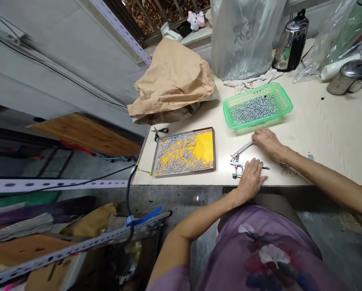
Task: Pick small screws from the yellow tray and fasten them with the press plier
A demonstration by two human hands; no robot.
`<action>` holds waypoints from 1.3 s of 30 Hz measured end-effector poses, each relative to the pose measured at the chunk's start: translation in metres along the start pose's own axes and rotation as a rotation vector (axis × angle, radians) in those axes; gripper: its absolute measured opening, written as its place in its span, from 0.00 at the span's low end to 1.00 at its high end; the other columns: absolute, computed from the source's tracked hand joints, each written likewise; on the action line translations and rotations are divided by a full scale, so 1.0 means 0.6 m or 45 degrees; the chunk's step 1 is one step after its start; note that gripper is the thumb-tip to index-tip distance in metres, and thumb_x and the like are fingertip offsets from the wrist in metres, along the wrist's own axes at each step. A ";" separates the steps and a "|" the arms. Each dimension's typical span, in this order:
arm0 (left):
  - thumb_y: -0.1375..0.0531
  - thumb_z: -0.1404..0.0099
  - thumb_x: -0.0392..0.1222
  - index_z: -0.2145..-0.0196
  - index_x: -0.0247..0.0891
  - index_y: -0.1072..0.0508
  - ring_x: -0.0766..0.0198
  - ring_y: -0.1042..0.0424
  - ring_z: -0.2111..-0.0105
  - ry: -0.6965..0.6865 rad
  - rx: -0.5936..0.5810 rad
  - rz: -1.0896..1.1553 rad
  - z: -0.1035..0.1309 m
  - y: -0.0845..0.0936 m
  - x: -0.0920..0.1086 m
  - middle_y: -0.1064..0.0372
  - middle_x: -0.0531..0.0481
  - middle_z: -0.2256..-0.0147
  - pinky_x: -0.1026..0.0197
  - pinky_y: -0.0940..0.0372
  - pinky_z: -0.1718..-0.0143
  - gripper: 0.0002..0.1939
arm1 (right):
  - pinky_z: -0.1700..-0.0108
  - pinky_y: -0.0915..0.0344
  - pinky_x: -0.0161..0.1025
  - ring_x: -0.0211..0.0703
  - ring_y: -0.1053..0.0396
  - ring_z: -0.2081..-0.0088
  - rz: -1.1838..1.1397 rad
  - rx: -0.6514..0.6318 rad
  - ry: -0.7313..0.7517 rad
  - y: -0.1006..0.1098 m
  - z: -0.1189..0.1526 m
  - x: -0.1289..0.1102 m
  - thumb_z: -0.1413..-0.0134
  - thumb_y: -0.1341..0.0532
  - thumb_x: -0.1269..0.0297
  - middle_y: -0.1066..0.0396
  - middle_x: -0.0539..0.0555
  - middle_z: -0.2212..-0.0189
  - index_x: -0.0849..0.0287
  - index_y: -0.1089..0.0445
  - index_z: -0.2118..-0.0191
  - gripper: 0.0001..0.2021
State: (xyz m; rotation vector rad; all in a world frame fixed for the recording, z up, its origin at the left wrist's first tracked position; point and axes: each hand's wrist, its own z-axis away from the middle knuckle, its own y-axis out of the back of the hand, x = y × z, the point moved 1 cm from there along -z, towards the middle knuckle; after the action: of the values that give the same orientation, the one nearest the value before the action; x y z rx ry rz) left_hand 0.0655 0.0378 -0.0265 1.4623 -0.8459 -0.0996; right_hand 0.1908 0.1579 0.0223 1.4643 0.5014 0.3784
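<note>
Silver hand-press pliers (238, 162) lie at the front of the table, with a C-shaped jaw and a long lever raised at an angle. My right hand (267, 142) is closed around the far end of the raised lever. Across the lower body of the pliers rests my left hand (251, 178), its fingers bent over the metal and hiding much of it. The pointed end of the lower handle sticks out to the right of those fingers. Whether a small part sits in the jaw, I cannot make out.
Left of the pliers is a shallow tray (214, 149) of small metal pins on yellow lining. Behind them stands a green plastic basket (286, 96) of similar pins. Scissors (160, 130), a brown paper bag (174, 81), a clear plastic bag (244, 36) and a kettle (293, 40) surround these.
</note>
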 end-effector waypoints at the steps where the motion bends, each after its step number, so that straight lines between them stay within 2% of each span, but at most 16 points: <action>1: 0.48 0.29 0.44 0.42 0.30 0.38 0.47 0.43 0.36 0.004 -0.003 0.008 -0.001 0.000 0.000 0.38 0.32 0.41 0.39 0.45 0.37 0.22 | 0.61 0.42 0.41 0.48 0.35 0.58 0.012 -0.004 0.062 0.003 -0.001 -0.018 0.40 0.45 0.72 0.27 0.60 0.61 0.61 0.24 0.61 0.11; 4: 0.48 0.30 0.42 0.47 0.30 0.31 0.47 0.34 0.43 -0.060 -0.090 0.039 0.007 -0.002 0.004 0.30 0.33 0.49 0.43 0.36 0.43 0.18 | 0.60 0.43 0.41 0.48 0.37 0.53 -0.050 -0.073 0.453 0.008 0.005 -0.081 0.40 0.42 0.68 0.28 0.57 0.55 0.55 0.23 0.61 0.09; 6: 0.49 0.30 0.40 0.53 0.34 0.27 0.52 0.29 0.49 -0.226 -0.123 0.061 0.026 0.002 0.009 0.26 0.38 0.56 0.48 0.33 0.47 0.14 | 0.59 0.44 0.41 0.49 0.39 0.48 -0.048 -0.144 0.651 0.007 0.010 -0.113 0.41 0.40 0.66 0.28 0.55 0.55 0.54 0.23 0.66 0.07; 8: 0.49 0.29 0.38 0.56 0.38 0.26 0.57 0.27 0.54 -0.437 -0.029 0.063 0.054 0.017 0.008 0.25 0.44 0.60 0.51 0.33 0.47 0.12 | 0.58 0.45 0.41 0.49 0.40 0.47 -0.025 -0.175 0.759 0.004 0.009 -0.130 0.41 0.40 0.68 0.28 0.56 0.57 0.56 0.24 0.70 0.08; 10: 0.48 0.29 0.38 0.57 0.39 0.25 0.62 0.27 0.60 -0.525 0.185 0.029 0.081 0.046 -0.009 0.25 0.47 0.65 0.52 0.33 0.49 0.11 | 0.58 0.45 0.41 0.48 0.39 0.49 -0.029 -0.175 0.824 -0.003 0.005 -0.133 0.42 0.40 0.70 0.28 0.57 0.58 0.58 0.25 0.71 0.09; 12: 0.47 0.30 0.38 0.59 0.38 0.25 0.63 0.29 0.66 -0.352 0.401 -0.065 0.098 0.088 -0.047 0.26 0.47 0.68 0.55 0.32 0.56 0.11 | 0.59 0.45 0.42 0.47 0.37 0.53 -0.063 -0.162 0.865 -0.016 -0.001 -0.132 0.41 0.41 0.70 0.28 0.59 0.60 0.59 0.26 0.70 0.08; 13: 0.47 0.30 0.37 0.59 0.38 0.25 0.63 0.30 0.67 -0.163 0.466 -0.149 0.101 0.111 -0.073 0.27 0.46 0.68 0.57 0.32 0.59 0.11 | 0.60 0.44 0.42 0.47 0.37 0.55 -0.096 -0.146 0.868 -0.024 -0.003 -0.131 0.41 0.42 0.71 0.28 0.59 0.61 0.60 0.27 0.69 0.08; 15: 0.46 0.30 0.38 0.59 0.38 0.23 0.61 0.32 0.66 0.251 0.462 -0.327 0.101 0.153 -0.129 0.27 0.45 0.67 0.57 0.34 0.61 0.11 | 0.60 0.43 0.42 0.46 0.36 0.59 -0.253 -0.069 0.851 -0.039 -0.005 -0.130 0.39 0.44 0.71 0.28 0.59 0.63 0.61 0.28 0.68 0.08; 17: 0.44 0.31 0.38 0.63 0.38 0.22 0.60 0.33 0.65 0.505 0.346 -0.405 0.095 0.185 -0.178 0.29 0.46 0.69 0.58 0.35 0.62 0.10 | 0.60 0.40 0.41 0.44 0.35 0.61 -0.528 0.083 0.803 -0.044 -0.007 -0.126 0.37 0.47 0.69 0.28 0.58 0.64 0.61 0.30 0.65 0.09; 21: 0.40 0.34 0.38 0.67 0.38 0.20 0.58 0.33 0.62 0.608 -0.009 -0.395 0.079 0.204 -0.224 0.29 0.46 0.69 0.58 0.36 0.59 0.07 | 0.62 0.36 0.41 0.43 0.33 0.64 -0.932 0.527 0.554 0.005 -0.026 -0.090 0.35 0.49 0.64 0.29 0.56 0.67 0.58 0.32 0.64 0.10; 24: 0.41 0.34 0.38 0.66 0.38 0.20 0.57 0.33 0.61 0.653 -0.177 -0.415 0.066 0.201 -0.222 0.28 0.45 0.67 0.58 0.37 0.59 0.09 | 0.63 0.35 0.43 0.44 0.33 0.65 -0.835 0.766 0.273 0.071 -0.052 -0.033 0.38 0.47 0.64 0.30 0.55 0.68 0.57 0.32 0.64 0.07; 26: 0.42 0.33 0.38 0.66 0.37 0.20 0.56 0.33 0.61 0.690 -0.251 -0.440 0.059 0.200 -0.218 0.28 0.44 0.67 0.58 0.37 0.59 0.10 | 0.60 0.34 0.46 0.47 0.32 0.62 -0.707 0.826 0.120 0.106 -0.066 0.008 0.39 0.45 0.66 0.29 0.56 0.66 0.57 0.31 0.61 0.06; 29: 0.41 0.34 0.36 0.67 0.37 0.21 0.57 0.32 0.60 0.690 -0.280 -0.410 0.054 0.202 -0.216 0.28 0.44 0.66 0.59 0.37 0.60 0.08 | 0.54 0.35 0.52 0.54 0.34 0.55 -0.513 0.814 0.004 0.121 -0.062 0.047 0.40 0.44 0.63 0.31 0.59 0.58 0.55 0.32 0.50 0.13; 32: 0.39 0.38 0.33 0.70 0.37 0.22 0.59 0.31 0.62 0.730 -0.170 -0.271 0.053 0.210 -0.217 0.27 0.46 0.68 0.60 0.37 0.61 0.06 | 0.56 0.33 0.51 0.54 0.33 0.55 -0.477 0.673 0.027 0.094 -0.016 0.045 0.38 0.46 0.61 0.31 0.61 0.56 0.57 0.35 0.45 0.17; 36: 0.38 0.42 0.32 0.71 0.35 0.24 0.66 0.32 0.71 0.902 0.081 0.176 0.045 0.219 -0.195 0.28 0.50 0.73 0.64 0.37 0.67 0.03 | 0.62 0.33 0.42 0.46 0.30 0.63 -0.545 0.368 0.216 0.030 0.077 0.003 0.35 0.50 0.62 0.30 0.58 0.64 0.60 0.30 0.54 0.14; 39: 0.37 0.43 0.38 0.69 0.33 0.24 0.71 0.36 0.79 1.060 0.023 0.717 0.030 0.201 -0.152 0.30 0.53 0.76 0.68 0.42 0.78 0.05 | 0.66 0.36 0.38 0.42 0.31 0.66 -0.468 0.175 0.259 -0.012 0.129 -0.022 0.35 0.49 0.62 0.31 0.56 0.66 0.60 0.29 0.58 0.13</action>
State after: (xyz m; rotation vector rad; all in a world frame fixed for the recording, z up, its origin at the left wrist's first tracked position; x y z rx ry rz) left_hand -0.0611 0.0917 0.0386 1.0747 -0.5238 0.8821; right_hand 0.2210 0.0852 0.0193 1.4351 0.9585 0.2032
